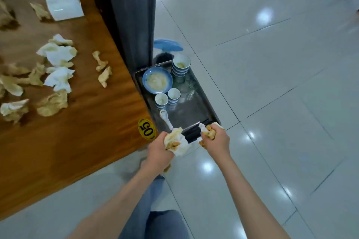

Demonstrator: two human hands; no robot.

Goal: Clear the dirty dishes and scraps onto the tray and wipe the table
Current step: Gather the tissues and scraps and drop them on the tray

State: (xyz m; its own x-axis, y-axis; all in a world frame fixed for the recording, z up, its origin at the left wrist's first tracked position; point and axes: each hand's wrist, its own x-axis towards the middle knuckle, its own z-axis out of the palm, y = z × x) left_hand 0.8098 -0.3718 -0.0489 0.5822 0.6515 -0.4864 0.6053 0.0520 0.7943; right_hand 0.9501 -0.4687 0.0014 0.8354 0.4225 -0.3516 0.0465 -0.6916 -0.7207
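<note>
- Two fists: my left hand [159, 151] grips a stained napkin wad [175, 142]; my right hand [216, 138] grips another wad [208, 133].
- Both hover over the tray [204, 110] edge.

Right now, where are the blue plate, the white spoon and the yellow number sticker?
Blue plate [157, 80]: head view, on its soiled centre.
White spoon [164, 116]: head view, on its bowl end, lying in the tray.
Yellow number sticker [146, 129]: head view, on its middle, at the table corner.
</note>
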